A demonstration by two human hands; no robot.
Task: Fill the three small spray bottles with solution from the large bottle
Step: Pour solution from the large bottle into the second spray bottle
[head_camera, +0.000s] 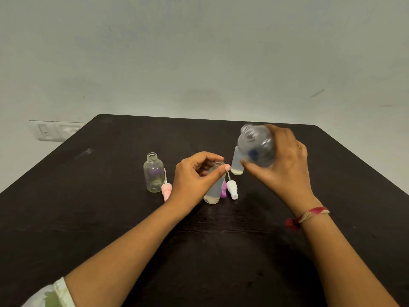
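Nearest me, both forearms reach out over the dark counter (88,196). My left hand (199,173) curls its fingers and thumb round the neck of the middle spray bottle (213,189), which stands on the counter with its mouth open and looks filled with cloudy liquid. My right hand (285,165) grips the large bottle (256,145), lifted and tilted, with its uncapped mouth pointing up and away; nothing is pouring, and I cannot tell how much solution remains inside.

Just behind it stands the far spray bottle (237,166), which seems filled too. Well to the left, the third spray bottle (153,173) stands open and looks empty apart from a trace at the bottom.

Two done, I judge, and one left, plus refitting the pink sprayer (166,191), purple sprayer (224,191) and white sprayer (232,189) lying between the bottles.
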